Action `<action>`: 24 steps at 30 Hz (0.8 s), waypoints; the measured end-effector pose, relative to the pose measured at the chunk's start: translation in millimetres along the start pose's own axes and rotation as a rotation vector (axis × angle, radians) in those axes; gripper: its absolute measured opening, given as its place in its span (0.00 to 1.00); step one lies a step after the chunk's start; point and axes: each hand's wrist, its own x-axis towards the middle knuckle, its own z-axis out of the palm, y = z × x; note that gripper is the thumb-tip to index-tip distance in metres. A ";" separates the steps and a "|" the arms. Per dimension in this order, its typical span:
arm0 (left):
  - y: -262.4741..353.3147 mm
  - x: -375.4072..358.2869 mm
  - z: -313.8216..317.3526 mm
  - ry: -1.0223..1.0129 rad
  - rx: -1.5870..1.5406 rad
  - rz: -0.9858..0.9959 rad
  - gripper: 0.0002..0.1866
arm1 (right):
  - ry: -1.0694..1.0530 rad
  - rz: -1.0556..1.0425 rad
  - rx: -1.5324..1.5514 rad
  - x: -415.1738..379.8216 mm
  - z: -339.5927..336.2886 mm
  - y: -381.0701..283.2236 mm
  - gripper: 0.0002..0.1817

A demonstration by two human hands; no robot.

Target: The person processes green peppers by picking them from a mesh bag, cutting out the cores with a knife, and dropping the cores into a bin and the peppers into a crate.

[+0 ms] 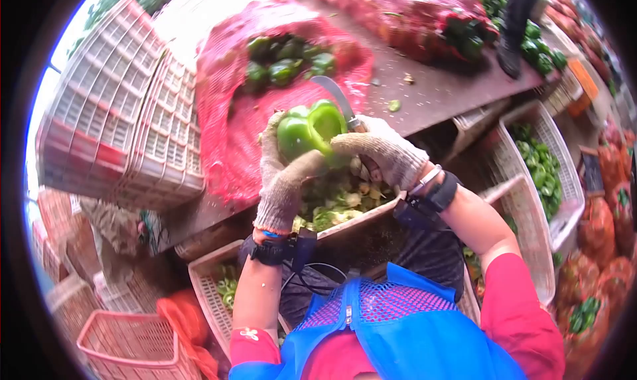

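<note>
My left hand [282, 184], in a knitted work glove, grips a green bell pepper [298, 136] from its left side. The pepper is cut open on its right, where the hollow inside shows. My right hand [385, 151], gloved too, closes around the handle of a knife [337, 96] whose curved blade points up and away to the left. Its fingers touch the lower right of the pepper. Beneath both hands sits a crate [361, 215] with pale green pepper trimmings [342, 206] in it. Beyond the pepper, several whole green peppers [284, 73] lie on a red mesh sack [229, 124].
Stacked white crates [99, 108] stand at the left. A pink basket [133, 340] is at the lower left. To the right, a white crate [564, 174] holds cut green peppers. A full red mesh sack [405, 11] and another person's leg [521, 21] are on the far platform.
</note>
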 end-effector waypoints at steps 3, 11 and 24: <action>-36.7 12.9 -60.1 0.205 0.025 0.044 0.35 | -0.008 -0.017 -0.076 82.2 16.5 36.1 0.12; -103.9 25.6 -118.4 0.553 0.715 0.078 0.26 | 0.219 0.104 -0.290 137.9 47.8 96.3 0.13; -90.5 17.6 -114.8 0.610 0.454 -0.068 0.29 | 0.394 -0.143 -0.642 132.7 53.6 121.3 0.22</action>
